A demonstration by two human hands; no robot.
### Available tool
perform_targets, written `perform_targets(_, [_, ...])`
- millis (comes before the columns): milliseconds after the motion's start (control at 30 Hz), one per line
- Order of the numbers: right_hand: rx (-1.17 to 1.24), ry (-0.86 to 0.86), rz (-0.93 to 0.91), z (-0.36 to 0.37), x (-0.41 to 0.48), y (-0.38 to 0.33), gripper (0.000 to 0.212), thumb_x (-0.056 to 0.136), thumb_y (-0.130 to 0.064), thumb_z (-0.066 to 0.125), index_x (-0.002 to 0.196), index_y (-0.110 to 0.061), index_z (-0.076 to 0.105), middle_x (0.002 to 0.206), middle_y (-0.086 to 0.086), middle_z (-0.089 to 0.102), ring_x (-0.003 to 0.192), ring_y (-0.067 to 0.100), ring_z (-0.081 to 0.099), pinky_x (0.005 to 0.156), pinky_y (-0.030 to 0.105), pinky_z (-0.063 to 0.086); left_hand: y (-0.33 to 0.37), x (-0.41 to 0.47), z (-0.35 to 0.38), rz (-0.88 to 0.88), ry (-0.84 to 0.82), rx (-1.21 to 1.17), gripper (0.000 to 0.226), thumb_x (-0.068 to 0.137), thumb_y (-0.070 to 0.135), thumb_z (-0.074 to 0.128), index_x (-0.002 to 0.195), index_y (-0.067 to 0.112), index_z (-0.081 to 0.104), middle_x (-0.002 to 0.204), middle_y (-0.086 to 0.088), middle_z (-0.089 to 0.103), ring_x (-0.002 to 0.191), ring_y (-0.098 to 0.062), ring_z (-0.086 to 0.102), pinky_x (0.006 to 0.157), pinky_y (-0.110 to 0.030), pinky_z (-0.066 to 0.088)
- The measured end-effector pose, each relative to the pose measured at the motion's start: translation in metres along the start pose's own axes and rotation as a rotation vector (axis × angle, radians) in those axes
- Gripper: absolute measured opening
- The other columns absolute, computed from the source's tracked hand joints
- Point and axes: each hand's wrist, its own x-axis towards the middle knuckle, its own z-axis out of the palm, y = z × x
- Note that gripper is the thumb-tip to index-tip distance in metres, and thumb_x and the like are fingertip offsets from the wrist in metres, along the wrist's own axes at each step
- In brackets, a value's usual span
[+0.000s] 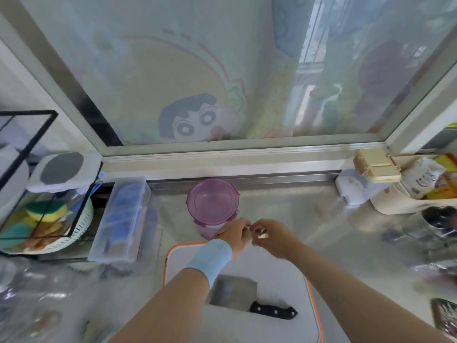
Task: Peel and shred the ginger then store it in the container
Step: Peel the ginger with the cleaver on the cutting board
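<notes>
A small pale piece of ginger (pixel 254 235) is held between both hands above the far edge of the white cutting board (pixel 272 271). My left hand (pixel 233 235), with a blue wristband, grips one end of the ginger; my right hand (pixel 269 235) pinches the other end. The ginger is mostly hidden by the fingers. Just behind the hands stands the purple container (pixel 212 203) with its lid on. A cleaver (pixel 237 297) with a black handle lies flat on the board near me.
A clear plastic box (pixel 123 219) and a wire rack with sponges (pixel 42 214) stand at the left. A beige lidded box (pixel 376 168) and snack packets (pixel 430 179) sit at the right, by the window sill. Shiny clutter lies at both lower corners.
</notes>
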Motion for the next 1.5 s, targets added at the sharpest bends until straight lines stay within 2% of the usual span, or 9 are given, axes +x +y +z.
perform_targets(133, [0.044, 0.019, -0.006, 0.032, -0.032, -0.035, 0.033, 0.073, -0.026, 0.084, 0.103, -0.027, 0.072, 0.094, -0.010, 0.068, 0.083, 0.010, 0.061, 0.064, 0.009, 0.041, -0.035, -0.049, -0.005, -0.037, 0.020, 0.011, 0.024, 0.089, 0.040, 0.050, 0.113, 0.042, 0.049, 0.115, 0.008, 0.058, 0.096, -0.019, 0.059, 0.090, -0.034, 0.048])
perform_targets(233, [0.038, 0.019, 0.013, 0.061, -0.051, -0.055, 0.033, 0.073, -0.022, 0.082, 0.103, -0.028, 0.070, 0.090, -0.012, 0.064, 0.080, 0.010, 0.059, 0.069, 0.013, 0.040, -0.060, -0.084, -0.006, -0.035, 0.030, -0.021, 0.028, 0.090, 0.035, 0.052, 0.118, 0.039, 0.051, 0.118, 0.003, 0.059, 0.097, -0.021, 0.060, 0.089, -0.033, 0.049])
perform_targets(367, [-0.115, -0.020, 0.000, 0.094, -0.072, -0.070, 0.031, 0.086, -0.016, 0.066, 0.115, -0.026, 0.065, 0.096, -0.011, 0.061, 0.094, 0.013, 0.058, 0.080, 0.018, 0.041, -0.089, -0.125, -0.005, -0.078, 0.068, -0.079, 0.030, 0.087, 0.054, 0.055, 0.109, 0.035, 0.058, 0.109, 0.004, 0.058, 0.077, -0.015, 0.058, 0.059, -0.022, 0.043])
perform_targets(533, [-0.385, -0.070, 0.031, 0.130, -0.092, -0.057, 0.038, 0.095, -0.028, 0.055, 0.133, -0.026, 0.053, 0.126, 0.002, 0.051, 0.120, 0.024, 0.051, 0.100, 0.033, 0.042, -0.136, -0.153, 0.008, -0.123, 0.126, -0.037, 0.023, 0.093, 0.039, 0.051, 0.114, 0.031, 0.054, 0.117, 0.003, 0.053, 0.102, -0.020, 0.055, 0.089, -0.033, 0.045])
perform_targets(733, [-0.744, -0.076, -0.094, 0.156, -0.098, -0.023, 0.036, 0.094, -0.044, 0.053, 0.129, -0.038, 0.049, 0.125, 0.003, 0.042, 0.114, 0.028, 0.045, 0.092, 0.039, 0.042, -0.160, -0.160, 0.028, -0.194, 0.158, -0.075, 0.015, 0.092, 0.034, 0.054, 0.106, 0.029, 0.052, 0.111, 0.003, 0.054, 0.094, -0.020, 0.055, 0.084, -0.033, 0.048])
perform_targets(1000, [-0.632, 0.152, 0.043, 0.142, -0.072, 0.003, 0.024, 0.100, -0.040, 0.044, 0.123, -0.039, 0.050, 0.114, 0.003, 0.041, 0.102, 0.026, 0.048, 0.071, 0.034, 0.044, -0.161, -0.138, 0.039, -0.296, 0.203, -0.154, 0.036, 0.089, 0.064, 0.047, 0.092, 0.029, 0.051, 0.098, 0.007, 0.055, 0.087, -0.018, 0.056, 0.079, -0.031, 0.047])
perform_targets(1133, [-0.698, 0.172, 0.066, 0.132, -0.060, 0.000, 0.022, 0.099, -0.036, 0.045, 0.118, -0.029, 0.055, 0.113, 0.005, 0.044, 0.101, 0.028, 0.049, 0.075, 0.034, 0.039, -0.149, -0.117, 0.051, -0.285, 0.191, -0.160, 0.023, 0.092, 0.046, 0.054, 0.104, 0.027, 0.053, 0.106, 0.004, 0.053, 0.093, -0.018, 0.055, 0.081, -0.030, 0.044])
perform_targets(1300, [-0.337, -0.024, -0.015, 0.146, -0.066, -0.017, 0.044, 0.100, -0.029, 0.048, 0.143, -0.031, 0.043, 0.132, 0.000, 0.043, 0.122, 0.025, 0.047, 0.098, 0.038, 0.043, -0.136, -0.104, 0.074, -0.265, 0.213, -0.197, 0.027, 0.087, 0.029, 0.063, 0.113, 0.024, 0.055, 0.114, 0.002, 0.050, 0.107, -0.020, 0.054, 0.094, -0.035, 0.044])
perform_targets(1500, [-0.316, -0.162, -0.093, 0.168, -0.057, -0.030, 0.048, 0.101, -0.028, 0.048, 0.146, -0.042, 0.037, 0.132, -0.002, 0.041, 0.119, 0.024, 0.049, 0.096, 0.038, 0.045, -0.149, -0.111, 0.073, -0.208, 0.216, -0.185, 0.034, 0.081, 0.027, 0.070, 0.112, 0.033, 0.056, 0.112, 0.008, 0.048, 0.108, -0.014, 0.051, 0.095, -0.035, 0.046])
